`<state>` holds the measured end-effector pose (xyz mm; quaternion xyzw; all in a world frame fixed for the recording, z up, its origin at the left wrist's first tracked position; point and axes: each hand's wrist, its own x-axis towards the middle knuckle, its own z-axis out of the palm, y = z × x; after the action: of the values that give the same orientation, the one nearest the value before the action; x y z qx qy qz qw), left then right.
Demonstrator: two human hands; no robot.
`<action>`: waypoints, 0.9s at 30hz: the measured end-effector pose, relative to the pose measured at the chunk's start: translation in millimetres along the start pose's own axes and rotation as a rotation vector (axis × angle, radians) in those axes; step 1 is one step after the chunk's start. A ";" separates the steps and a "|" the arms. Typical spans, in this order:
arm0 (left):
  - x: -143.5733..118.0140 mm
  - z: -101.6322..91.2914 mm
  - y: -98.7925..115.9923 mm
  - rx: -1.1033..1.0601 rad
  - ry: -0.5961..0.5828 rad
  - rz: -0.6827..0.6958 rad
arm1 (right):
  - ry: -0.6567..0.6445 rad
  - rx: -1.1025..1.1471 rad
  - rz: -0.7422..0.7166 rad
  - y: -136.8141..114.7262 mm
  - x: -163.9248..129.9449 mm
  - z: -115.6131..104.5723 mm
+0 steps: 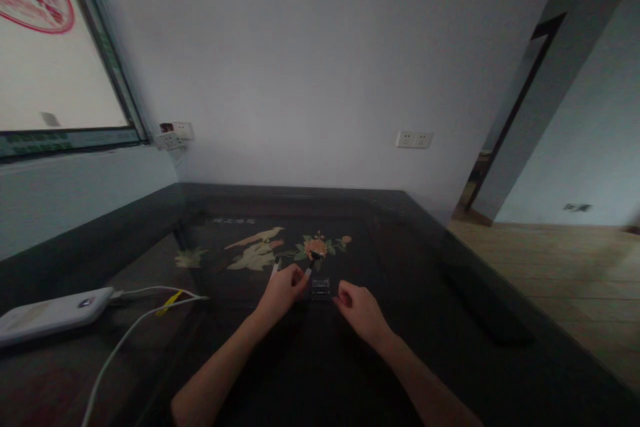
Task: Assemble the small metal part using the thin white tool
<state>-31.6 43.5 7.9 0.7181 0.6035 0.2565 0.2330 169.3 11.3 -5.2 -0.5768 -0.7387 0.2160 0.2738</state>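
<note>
My left hand (286,285) is closed, with thumb and fingers pinched on a slim white stick with a dark tip (314,259), which points up and away from me. A short white piece (275,268) shows behind that hand; whether it is held or lying on the table I cannot tell. Just right of the left hand, a small clear box (321,289) stands on the dark table. To the right of the box is my right hand (361,307), its fingers curled and pressed together. Anything inside those fingers is hidden.
The dark glossy table (320,360) bears a bird-and-flower picture. At left lies a white power bank (57,313) with a white cable (131,328) and yellow tie. A flat black object (487,307) lies at right. A wall (295,80) with sockets stands behind.
</note>
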 end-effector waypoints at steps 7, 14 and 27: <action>-12.1 15.4 22.7 -0.769 -0.153 0.041 | 0.088 0.720 0.093 3.2 7.5 -0.4; -22.2 29.7 31.6 -1.001 -0.242 0.022 | 0.126 0.892 0.058 -10.4 -1.6 -2.7; -24.1 35.4 29.6 -1.076 -0.231 0.022 | 0.150 0.977 0.058 -16.1 -6.7 3.8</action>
<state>10.2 14.0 -2.1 0.5273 0.3501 0.4507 0.6295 156.2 0.9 1.1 -0.4152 -0.5130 0.5024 0.5586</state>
